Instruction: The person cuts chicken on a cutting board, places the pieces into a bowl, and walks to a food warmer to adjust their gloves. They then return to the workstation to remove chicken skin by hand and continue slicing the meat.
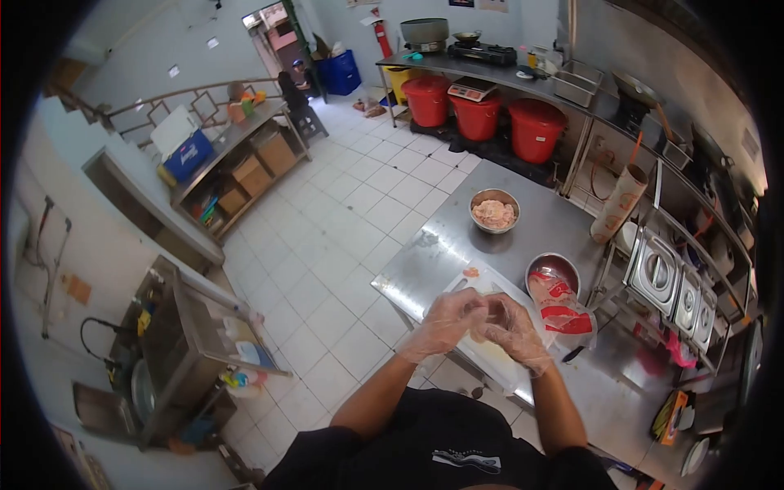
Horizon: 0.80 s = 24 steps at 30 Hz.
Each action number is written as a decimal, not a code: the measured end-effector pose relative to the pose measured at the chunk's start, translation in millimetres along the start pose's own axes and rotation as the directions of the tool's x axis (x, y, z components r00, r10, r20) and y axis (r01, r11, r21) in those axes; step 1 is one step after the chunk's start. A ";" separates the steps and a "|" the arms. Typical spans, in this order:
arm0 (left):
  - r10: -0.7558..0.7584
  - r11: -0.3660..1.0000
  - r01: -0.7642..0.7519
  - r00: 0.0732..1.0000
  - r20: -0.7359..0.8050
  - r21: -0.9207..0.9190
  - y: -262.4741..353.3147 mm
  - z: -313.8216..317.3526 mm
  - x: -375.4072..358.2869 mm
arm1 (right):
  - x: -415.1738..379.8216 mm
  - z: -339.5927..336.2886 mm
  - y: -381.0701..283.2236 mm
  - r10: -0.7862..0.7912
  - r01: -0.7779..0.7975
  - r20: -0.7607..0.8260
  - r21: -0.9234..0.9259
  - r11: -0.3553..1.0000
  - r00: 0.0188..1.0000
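Note:
Both hands wear clear plastic gloves and meet over a white cutting board [498, 359] on the steel table [441, 253]. My left hand [447, 320] and my right hand [513, 328] are cupped together, fingers closed around something small that I cannot make out. A small pinkish lump [470, 272] lies at the board's far end. Beyond it, a steel bowl of pale pink minced mixture [494, 214] rests on the table. To the right of my hands is a second steel bowl [552, 268] and a red-and-white plastic packet [563, 314].
Three red tubs [478, 114] stand under a steel counter at the back, with a scale and a stove on top. Steel inset containers [657, 273] line the right side. White tiled floor stretches left toward a shelf unit [237, 167] and a sink [163, 343].

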<state>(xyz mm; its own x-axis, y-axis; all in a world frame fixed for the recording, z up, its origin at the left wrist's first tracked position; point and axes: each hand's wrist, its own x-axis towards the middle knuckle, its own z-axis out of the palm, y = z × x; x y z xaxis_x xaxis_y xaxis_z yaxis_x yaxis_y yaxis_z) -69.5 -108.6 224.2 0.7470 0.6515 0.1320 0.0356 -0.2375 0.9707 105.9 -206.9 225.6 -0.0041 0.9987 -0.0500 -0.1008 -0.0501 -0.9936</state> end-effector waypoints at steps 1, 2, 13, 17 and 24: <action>-0.012 0.999 0.012 1.000 0.000 -0.031 2.3 4.4 2.1 | -1.2 5.3 10.0 -0.043 0.054 -0.064 0.169 0.984 0.997; -0.054 0.995 0.055 0.998 0.010 -0.081 6.8 5.6 3.8 | 0.8 4.7 16.4 -0.036 0.053 -0.092 0.193 0.980 0.995; -0.118 0.993 0.119 0.990 -0.083 0.006 -22.9 -5.2 -8.6 | 7.0 11.6 57.4 0.163 -0.140 -0.029 0.381 0.914 0.986; -0.084 0.995 0.088 0.992 -0.099 0.039 -47.5 -14.6 -16.7 | 21.8 20.1 83.1 0.046 -0.024 -0.035 0.474 0.880 0.998; -0.148 0.967 0.177 0.975 -0.165 0.184 -84.3 -8.4 -30.3 | 39.0 20.1 135.3 0.223 -0.155 -0.032 0.623 0.767 0.974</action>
<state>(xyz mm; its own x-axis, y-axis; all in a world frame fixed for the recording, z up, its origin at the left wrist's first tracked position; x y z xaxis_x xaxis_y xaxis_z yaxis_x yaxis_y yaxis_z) -100.7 -102.4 140.0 0.6135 0.7895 0.0187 0.2892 -0.2466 0.9250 72.1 -174.7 91.3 0.0053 0.9618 -0.2736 -0.6960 -0.1929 -0.6916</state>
